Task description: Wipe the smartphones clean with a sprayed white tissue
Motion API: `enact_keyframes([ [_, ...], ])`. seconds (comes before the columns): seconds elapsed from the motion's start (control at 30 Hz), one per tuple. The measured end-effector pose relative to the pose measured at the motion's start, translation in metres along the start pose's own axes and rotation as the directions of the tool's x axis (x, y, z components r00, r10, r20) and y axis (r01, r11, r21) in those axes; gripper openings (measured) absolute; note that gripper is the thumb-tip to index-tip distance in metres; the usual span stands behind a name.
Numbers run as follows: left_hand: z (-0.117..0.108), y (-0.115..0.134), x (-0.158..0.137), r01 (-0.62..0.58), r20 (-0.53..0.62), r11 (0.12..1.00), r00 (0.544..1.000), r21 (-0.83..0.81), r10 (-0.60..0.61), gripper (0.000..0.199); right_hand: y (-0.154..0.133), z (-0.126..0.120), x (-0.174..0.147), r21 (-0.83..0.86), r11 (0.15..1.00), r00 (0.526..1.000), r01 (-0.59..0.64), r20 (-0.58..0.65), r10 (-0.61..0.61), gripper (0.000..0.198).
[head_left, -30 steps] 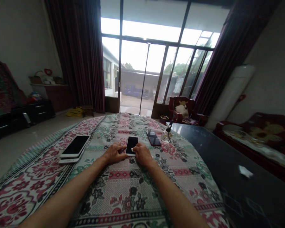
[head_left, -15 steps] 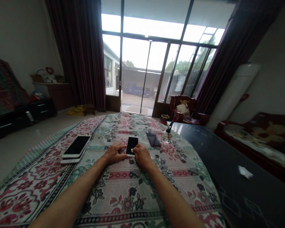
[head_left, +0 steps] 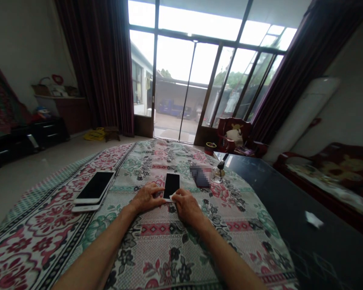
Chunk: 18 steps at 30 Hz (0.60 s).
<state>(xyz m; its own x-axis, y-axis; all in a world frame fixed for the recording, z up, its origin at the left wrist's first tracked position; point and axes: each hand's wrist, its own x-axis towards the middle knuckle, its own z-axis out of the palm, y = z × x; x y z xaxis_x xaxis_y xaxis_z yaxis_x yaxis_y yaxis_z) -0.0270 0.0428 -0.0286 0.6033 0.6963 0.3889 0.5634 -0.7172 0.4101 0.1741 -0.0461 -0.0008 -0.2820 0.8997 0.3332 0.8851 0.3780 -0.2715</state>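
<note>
A white-framed smartphone point(head_left: 172, 185) with a dark screen lies face up on the flowered tablecloth. My left hand point(head_left: 147, 196) rests at its left side, the thumb and fingers steadying that edge. Pinched in my right hand point(head_left: 187, 205) is a small white piece, like tissue or a wipe point(head_left: 172, 196), touching the phone's lower right corner. Most of the white piece is hidden by the fingers. Further left, another white smartphone point(head_left: 95, 187) lies overlapping a white device point(head_left: 86, 208) beneath it. Beyond my right hand are a dark, partly blurred flat object point(head_left: 202, 178) and a small glass bottle point(head_left: 218, 175).
The patterned tablecloth point(head_left: 166, 233) covers a rounded table. A dark glossy table point(head_left: 293, 197) adjoins it on the right, with a crumpled white scrap point(head_left: 313, 220) on top. Wooden seats point(head_left: 234, 135) stand beyond, near the glass doors point(head_left: 181, 88).
My right hand has moved the white piece down the screen to the phone's lower right corner. My left hand stays by the left edge. The whole view has shifted slightly.
</note>
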Motion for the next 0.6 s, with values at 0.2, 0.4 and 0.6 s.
enact_keyframes([
  [0.2,0.000,0.001,-0.002,0.000,-0.014,0.999,1.000,-0.037,0.000,0.044,-0.003,-0.001,-0.012,0.048,0.998,0.999,0.046,0.009,-0.046,0.024],
  [0.4,0.004,-0.002,-0.003,0.023,-0.035,1.000,0.999,-0.017,-0.023,0.037,0.006,-0.008,0.021,0.092,0.994,0.998,0.058,-0.009,-0.058,0.023],
  [0.6,0.001,0.002,-0.002,0.037,-0.008,0.999,0.999,-0.006,-0.037,0.032,0.020,0.000,0.096,-0.133,0.986,0.994,-0.103,0.029,0.108,0.027],
])
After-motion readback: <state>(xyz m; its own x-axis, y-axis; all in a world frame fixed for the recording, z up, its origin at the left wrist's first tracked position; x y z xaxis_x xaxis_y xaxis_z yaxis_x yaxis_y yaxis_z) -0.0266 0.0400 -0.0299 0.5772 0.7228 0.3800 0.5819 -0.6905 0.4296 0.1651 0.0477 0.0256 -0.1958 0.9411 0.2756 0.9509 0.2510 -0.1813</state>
